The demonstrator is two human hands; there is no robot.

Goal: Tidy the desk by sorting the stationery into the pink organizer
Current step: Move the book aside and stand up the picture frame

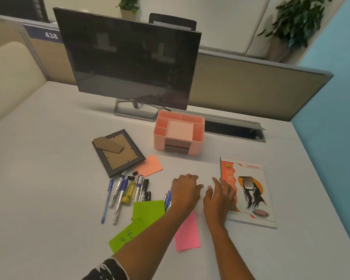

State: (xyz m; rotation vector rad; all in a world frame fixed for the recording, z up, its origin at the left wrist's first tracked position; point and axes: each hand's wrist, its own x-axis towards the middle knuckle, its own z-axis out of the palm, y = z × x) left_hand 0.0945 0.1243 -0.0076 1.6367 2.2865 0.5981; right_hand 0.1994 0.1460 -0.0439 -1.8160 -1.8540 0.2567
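Observation:
The pink organizer (198, 136) stands mid-desk in front of the monitor, with a pale note pad in its middle compartment. A heap of pens and markers (127, 190) lies to the left, with a black binder clip (135, 174) at its top. Two blue pens (167, 199) peek out beside my left wrist. An orange sticky note (150, 165), green sticky notes (148, 211) and a pink sticky note (188, 233) are scattered about. My left hand (185, 188) rests palm down on the desk, knuckles bent, nothing seen in it. My right hand (218, 197) is spread, fingers touching the magazine's left edge.
A magazine (251, 190) lies to the right of my hands. A black photo frame (117, 152) lies face down at the left. The monitor (129, 61) stands at the back, with a cable slot (234, 130) in the desk behind the organizer. Partition walls enclose the desk.

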